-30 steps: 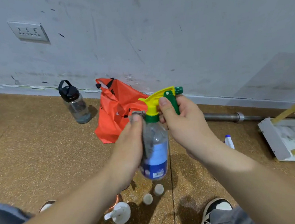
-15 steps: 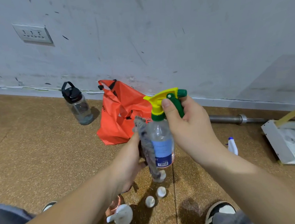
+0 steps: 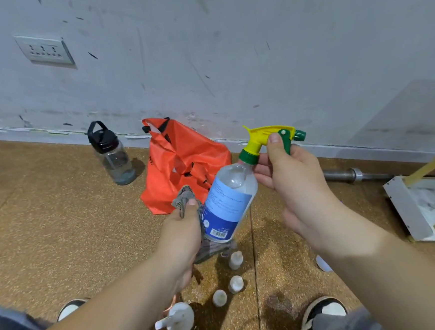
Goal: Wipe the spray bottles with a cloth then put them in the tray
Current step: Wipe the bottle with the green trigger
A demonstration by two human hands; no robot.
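Wiping a tilted bottle held in the air above the floor.

The right hand (image 3: 290, 174) curls its thumb and fingers round the neck and green trigger of the clear plastic spray bottle with a blue-and-white label (image 3: 227, 205). It holds the bottle slanted, head far and right, base near and left. The left hand (image 3: 183, 235), forearm reaching in from the near left, grips the crumpled grey patterned cloth (image 3: 185, 198) and presses it against the bottle's lower left side and base. To wipe well, the right hand would likely turn the bottle by its neck so the cloth covers every side, label included. The white shallow tray (image 3: 404, 207) lies on the brown floor (image 3: 60, 229) at the right, well apart. Small white bottles (image 3: 235, 259) stand below the hands.
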